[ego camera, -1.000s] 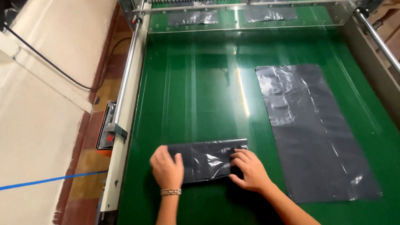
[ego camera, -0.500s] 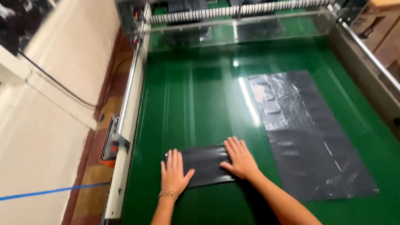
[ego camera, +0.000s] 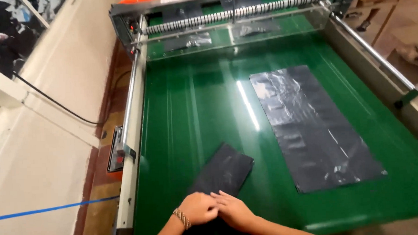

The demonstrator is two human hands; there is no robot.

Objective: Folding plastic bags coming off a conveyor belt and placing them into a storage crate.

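Note:
A folded black plastic bag (ego camera: 223,172) lies at a slant on the green conveyor belt (ego camera: 194,104), near its front edge. My left hand (ego camera: 198,208) and my right hand (ego camera: 232,209) rest side by side on the bag's near end, fingers curled and touching each other. A beaded bracelet sits on my left wrist. Whether the fingers pinch the plastic or only press on it is unclear. A second black bag (ego camera: 312,124) lies flat and unfolded on the right half of the belt, apart from both hands.
At the far end, a roller bar (ego camera: 235,13) behind a clear guard spans the belt, with more black film under it. A metal side rail (ego camera: 130,116) with a control box (ego camera: 115,155) runs along the left. A cream wall stands further left.
The folded bag has turned from lying crosswise to pointing diagonally away from me. My hands have drawn together at its near end. The view has tilted up, showing more of the machine.

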